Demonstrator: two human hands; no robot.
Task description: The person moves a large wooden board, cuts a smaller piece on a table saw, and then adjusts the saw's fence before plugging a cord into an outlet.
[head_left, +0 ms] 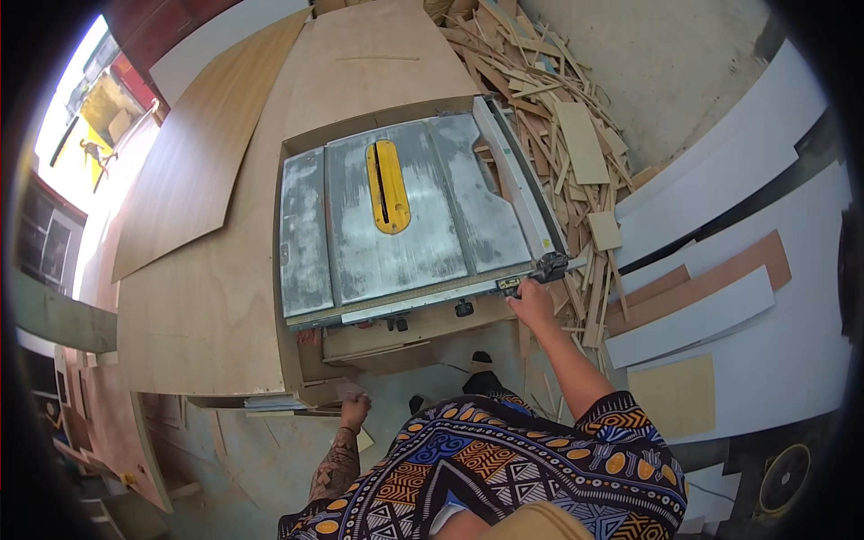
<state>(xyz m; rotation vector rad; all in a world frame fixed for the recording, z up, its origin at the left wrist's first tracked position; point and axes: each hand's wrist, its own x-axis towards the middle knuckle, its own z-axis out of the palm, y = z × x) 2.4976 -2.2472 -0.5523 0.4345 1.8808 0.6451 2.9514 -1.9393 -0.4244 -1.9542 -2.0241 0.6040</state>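
Note:
A table saw (432,243) with a worn grey metal top is set into a plywood bench. A yellow throat plate (389,187) with a dark slot lies in its middle. At the front right corner, my right hand (534,304) is closed on the rip fence's handle (509,284). The pale fence (515,180) runs back along the right side of the top. My left hand (356,412) is lower, below the bench's front edge, with its fingers closed beside a small pale, thin piece (347,391). What lies within those fingers is too small to make out.
Plywood sheets (202,162) lie over the bench at left. Heaped wood offcuts (576,153) lie right of the saw. White and brown panels (720,306) rest on the right. Black knobs (463,308) stick out below the saw's front rail. A round fan-like object (785,480) is at lower right.

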